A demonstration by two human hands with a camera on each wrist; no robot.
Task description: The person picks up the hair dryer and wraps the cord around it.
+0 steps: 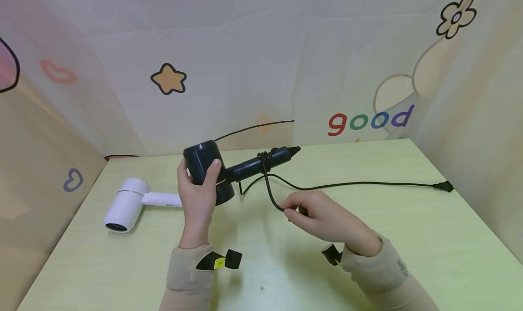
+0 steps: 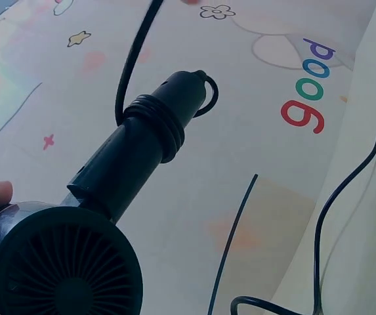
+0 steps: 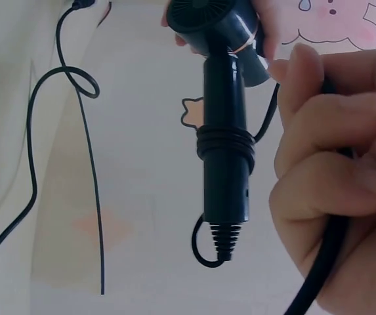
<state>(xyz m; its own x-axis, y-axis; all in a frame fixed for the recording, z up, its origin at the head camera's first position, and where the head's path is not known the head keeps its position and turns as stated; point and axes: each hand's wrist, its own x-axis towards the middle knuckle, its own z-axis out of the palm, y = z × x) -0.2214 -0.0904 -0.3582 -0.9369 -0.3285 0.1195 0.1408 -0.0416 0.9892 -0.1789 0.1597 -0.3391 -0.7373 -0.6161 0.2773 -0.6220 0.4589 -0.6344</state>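
A dark hair dryer (image 1: 200, 159) is held up above the table by my left hand (image 1: 198, 199), which grips its barrel with the thumb across the near side. Its handle (image 1: 247, 169) points right, and several turns of black cord (image 2: 153, 125) are wound round it. My right hand (image 1: 323, 215) pinches the cord below the handle; in the right wrist view the curled fingers (image 3: 332, 131) close round it. From there the cord runs up to the coils. The rest trails over the table to a plug (image 1: 443, 186) at the right edge.
A white hair dryer (image 1: 126, 206) lies on the left of the pale green table (image 1: 388, 256), its handle end hidden behind my left hand. Behind the table hangs a printed curtain (image 1: 245, 75).
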